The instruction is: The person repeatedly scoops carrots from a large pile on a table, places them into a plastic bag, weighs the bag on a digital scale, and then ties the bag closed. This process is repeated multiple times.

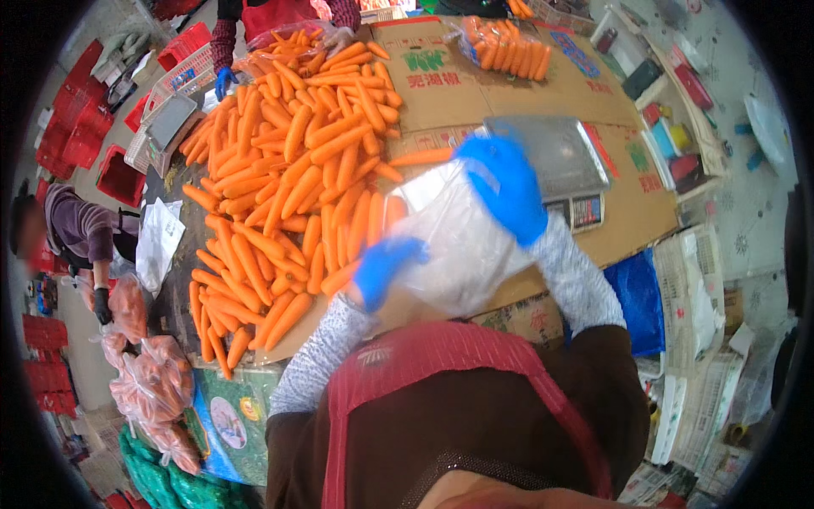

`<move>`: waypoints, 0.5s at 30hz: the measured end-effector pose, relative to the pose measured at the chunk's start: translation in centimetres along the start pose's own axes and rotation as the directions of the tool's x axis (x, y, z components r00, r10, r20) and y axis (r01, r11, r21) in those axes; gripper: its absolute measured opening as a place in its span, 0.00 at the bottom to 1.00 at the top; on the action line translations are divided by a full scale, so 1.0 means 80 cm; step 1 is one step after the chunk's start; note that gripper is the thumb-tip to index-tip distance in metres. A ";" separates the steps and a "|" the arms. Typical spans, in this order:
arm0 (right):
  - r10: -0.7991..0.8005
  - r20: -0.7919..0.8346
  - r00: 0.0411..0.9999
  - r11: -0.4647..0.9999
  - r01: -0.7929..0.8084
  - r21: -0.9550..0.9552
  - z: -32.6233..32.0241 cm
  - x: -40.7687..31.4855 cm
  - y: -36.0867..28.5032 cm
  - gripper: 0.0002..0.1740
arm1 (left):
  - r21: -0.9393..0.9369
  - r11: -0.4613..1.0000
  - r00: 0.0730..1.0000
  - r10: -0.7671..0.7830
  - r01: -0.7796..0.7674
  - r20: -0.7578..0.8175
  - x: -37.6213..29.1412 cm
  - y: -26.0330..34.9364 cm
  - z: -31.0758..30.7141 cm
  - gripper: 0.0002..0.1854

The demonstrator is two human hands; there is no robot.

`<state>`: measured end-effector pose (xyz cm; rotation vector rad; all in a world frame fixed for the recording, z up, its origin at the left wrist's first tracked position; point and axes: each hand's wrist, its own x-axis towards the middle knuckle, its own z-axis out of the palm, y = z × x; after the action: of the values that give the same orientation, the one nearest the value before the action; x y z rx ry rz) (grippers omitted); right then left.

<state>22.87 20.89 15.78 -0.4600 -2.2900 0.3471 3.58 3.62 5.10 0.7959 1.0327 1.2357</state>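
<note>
A clear plastic bag point(461, 245) hangs between my two blue-gloved hands, looking empty. My right hand point(499, 184) grips its upper part, beside a metal scale platform point(550, 153). At the bag's left edge is my left hand point(389, 267), blurred, close to the carrots; whether it pinches the plastic cannot be told. A large heap of loose carrots point(286, 165) covers the left part of the cardboard-topped table point(445, 95). One carrot point(420, 157) points towards my right hand. A filled bag of carrots point(505, 48) lies at the table's far side.
Across the table a co-worker's blue-gloved hand point(225, 83) is by the heap. Another person point(82, 223) stands at the left, near tied bags of carrots point(149, 382). A white tray of small items point(674, 114) and crates point(693, 305) stand at the right. Red baskets point(121, 175) are at the left.
</note>
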 end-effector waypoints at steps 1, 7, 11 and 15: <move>-0.137 0.085 0.987 0.989 0.131 0.075 -0.001 -0.014 -0.033 0.10 | -0.204 0.977 0.996 -0.046 0.062 0.079 0.006 -0.003 0.005 0.17; -0.105 0.761 0.640 0.965 -0.120 0.234 0.047 -0.012 -0.037 0.18 | 0.521 0.820 0.966 0.254 -0.238 0.042 -0.017 0.007 -0.080 0.17; -0.273 0.927 0.258 0.867 -0.352 0.353 0.086 0.013 0.004 0.31 | -0.459 0.883 0.978 0.002 -0.100 -0.210 -0.015 -0.031 -0.067 0.17; -0.247 0.599 0.762 0.907 -0.037 0.420 0.226 0.090 0.097 0.41 | -0.816 0.577 0.973 -0.199 0.016 -0.121 0.001 -0.074 -0.072 0.17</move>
<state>6.72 28.98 5.19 0.0360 -2.7753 1.0440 0.31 2.30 -2.41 -0.1323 0.5246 1.5097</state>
